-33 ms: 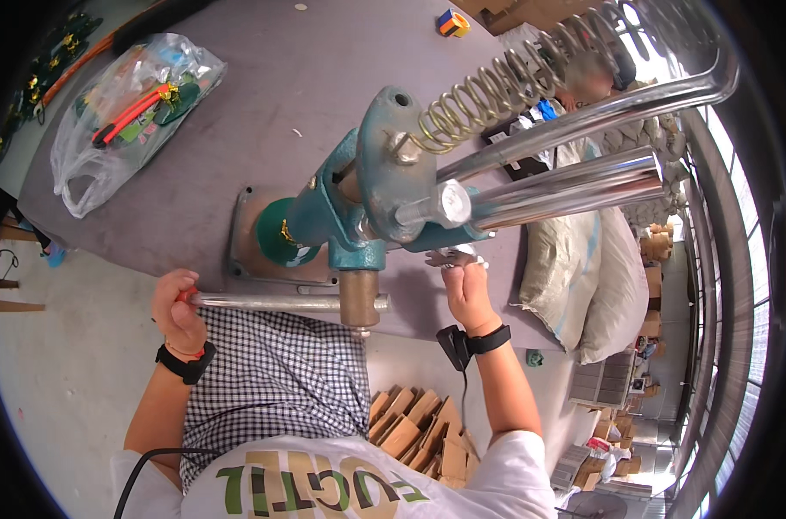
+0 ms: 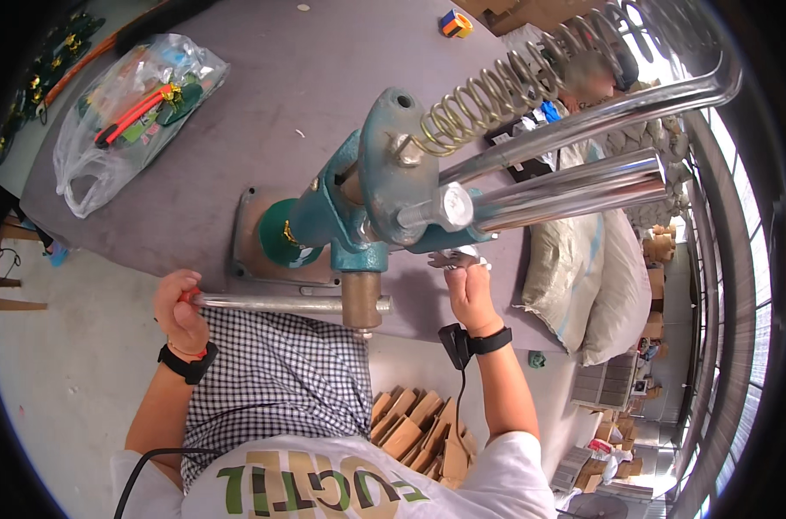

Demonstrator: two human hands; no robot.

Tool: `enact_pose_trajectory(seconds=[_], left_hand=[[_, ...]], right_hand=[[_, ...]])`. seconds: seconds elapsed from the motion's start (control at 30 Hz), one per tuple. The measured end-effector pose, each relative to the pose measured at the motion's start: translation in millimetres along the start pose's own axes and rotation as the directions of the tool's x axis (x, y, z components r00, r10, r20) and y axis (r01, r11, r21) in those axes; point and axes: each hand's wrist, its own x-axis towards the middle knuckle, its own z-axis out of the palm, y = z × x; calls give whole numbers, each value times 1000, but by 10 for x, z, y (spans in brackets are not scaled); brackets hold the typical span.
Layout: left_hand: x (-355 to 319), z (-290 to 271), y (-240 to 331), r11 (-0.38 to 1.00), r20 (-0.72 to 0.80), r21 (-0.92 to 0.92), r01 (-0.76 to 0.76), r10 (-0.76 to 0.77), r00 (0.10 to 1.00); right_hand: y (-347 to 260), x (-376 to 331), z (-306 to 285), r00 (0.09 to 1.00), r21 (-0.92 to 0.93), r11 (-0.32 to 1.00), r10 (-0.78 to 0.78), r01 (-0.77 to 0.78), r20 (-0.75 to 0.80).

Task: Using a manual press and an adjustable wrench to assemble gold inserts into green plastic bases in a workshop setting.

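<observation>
Looks like chrome, v. smooth, on thick straight silver metal tube (image 2: 574,192) & long bent silver metal rod (image 2: 583,124). Goes glossy, slightly rough w/ paint on teal cast-metal press body (image 2: 382,195); semi-dull on grey cylindrical metal lever bar (image 2: 272,303). Reads matt, approx. cloth-like, on broad grey tabletop (image 2: 272,86); thin, crinkly, shiny on clear plastic bag (image 2: 83,164); matt, woven-plastic type on pale bulging sacks (image 2: 561,268).

Large block lettering (image 2: 319,490), green and tan, on white shirt (image 2: 501,484)
</observation>
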Motion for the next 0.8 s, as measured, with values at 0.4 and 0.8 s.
enact_pose_trajectory(seconds=[0.4,0.8], left_hand=[[10,11,8,1000,3,-26,-4,4,1000],[-20,-3,-30,999,-1,-31,14,-14,1000]], right_hand=[[-126,-250,-202,989,-11,989,148,-148,-9],[-959,231,-972,994,-763,637,-56,109,95]])
